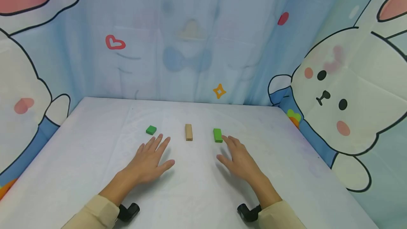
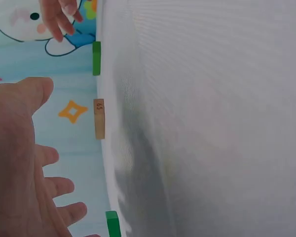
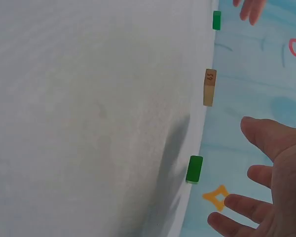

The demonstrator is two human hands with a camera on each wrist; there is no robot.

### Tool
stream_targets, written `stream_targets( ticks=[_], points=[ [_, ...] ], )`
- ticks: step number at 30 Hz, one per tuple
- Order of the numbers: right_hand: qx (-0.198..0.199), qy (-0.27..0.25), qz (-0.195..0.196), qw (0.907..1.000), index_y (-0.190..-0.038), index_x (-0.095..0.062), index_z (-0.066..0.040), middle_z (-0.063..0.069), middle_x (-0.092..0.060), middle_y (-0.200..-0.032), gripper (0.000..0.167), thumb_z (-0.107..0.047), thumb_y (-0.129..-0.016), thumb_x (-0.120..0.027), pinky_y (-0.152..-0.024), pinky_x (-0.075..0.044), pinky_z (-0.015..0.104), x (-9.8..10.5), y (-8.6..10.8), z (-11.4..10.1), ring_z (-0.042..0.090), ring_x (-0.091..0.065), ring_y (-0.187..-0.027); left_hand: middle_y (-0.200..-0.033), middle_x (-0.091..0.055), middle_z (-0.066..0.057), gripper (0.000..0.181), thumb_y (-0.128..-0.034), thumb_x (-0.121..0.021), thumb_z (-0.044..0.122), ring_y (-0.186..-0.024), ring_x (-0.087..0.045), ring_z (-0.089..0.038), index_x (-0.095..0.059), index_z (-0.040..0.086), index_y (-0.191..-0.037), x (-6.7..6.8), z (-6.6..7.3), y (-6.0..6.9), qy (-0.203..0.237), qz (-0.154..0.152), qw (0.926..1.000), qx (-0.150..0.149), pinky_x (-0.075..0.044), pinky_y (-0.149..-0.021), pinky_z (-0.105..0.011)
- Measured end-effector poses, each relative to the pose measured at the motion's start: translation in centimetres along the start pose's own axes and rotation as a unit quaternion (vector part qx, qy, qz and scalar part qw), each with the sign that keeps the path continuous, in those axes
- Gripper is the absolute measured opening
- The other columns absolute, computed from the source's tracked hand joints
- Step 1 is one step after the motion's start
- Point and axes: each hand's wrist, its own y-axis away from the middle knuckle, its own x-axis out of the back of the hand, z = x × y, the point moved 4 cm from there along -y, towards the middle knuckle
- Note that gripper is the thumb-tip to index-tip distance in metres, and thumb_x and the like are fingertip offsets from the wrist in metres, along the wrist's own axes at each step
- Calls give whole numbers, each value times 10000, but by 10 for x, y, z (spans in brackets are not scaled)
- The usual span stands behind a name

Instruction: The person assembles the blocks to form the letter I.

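Wooden block (image 1: 189,132) on the surface (image 1: 197,197), likely light and stiff: pinch its long sides. Darker-green block (image 1: 151,130) left of it, brighter-green block (image 1: 217,135) right. Left hand (image 1: 149,162), right hand (image 1: 238,160): fingers apart, empty.

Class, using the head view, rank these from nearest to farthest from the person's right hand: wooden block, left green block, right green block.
1. Right green block: just ahead and left of the right hand.
2. Wooden block: middle of the row.
3. Left green block: left end, beyond the left hand.
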Motion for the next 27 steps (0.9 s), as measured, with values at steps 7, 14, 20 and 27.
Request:
stream_targets(
  ticks=[7,14,20,27],
  points=[
    [-137,-193,22,9997,-1592,-366,-64,263,-392,-1587,727,-331,-991,-678,-1134,-406,632,-1,-12,4,469,-416,-1452,-1702,-224,-208,761,-1040,-518,500,-1567,-203,-467,-280,91,-1636,-3,-3,-7,52,-29,9999,90,-187,-1204,-721],
    [-397,-508,74,9979,-1590,-366,-59,257,-387,-1591,725,-316,-988,-677,-1160,-384,617,-7,-24,8,456,-402,-1467,-1702,-225,-208,768,-1041,-503,513,-1572,-196,-457,-266,95,-1641,-7,-1,-15,313,-34,9995,73,-165,-1216,-712],
    [-532,-598,144,9967,-1582,-387,-66,237,-408,-1583,713,-311,-981,-682,-1165,-385,607,-11,-32,8,434,-415,-1467,-1696,-241,-211,761,-1041,-519,496,-1572,-199,-455,-277,90,-1637,-12,2,-21,470,-50,9987,196,-168,-1221,-701],
    [-593,-577,220,9963,-1575,-401,-79,236,-429,-1566,702,-307,-977,-689,-1152,-401,602,-12,-38,9,432,-441,-1445,-1693,-254,-207,756,-1037,-524,493,-1568,-214,-453,-288,92,-1633,-17,3,-28,550,-26,9981,284,-180,-1219,-698]
  ],
)
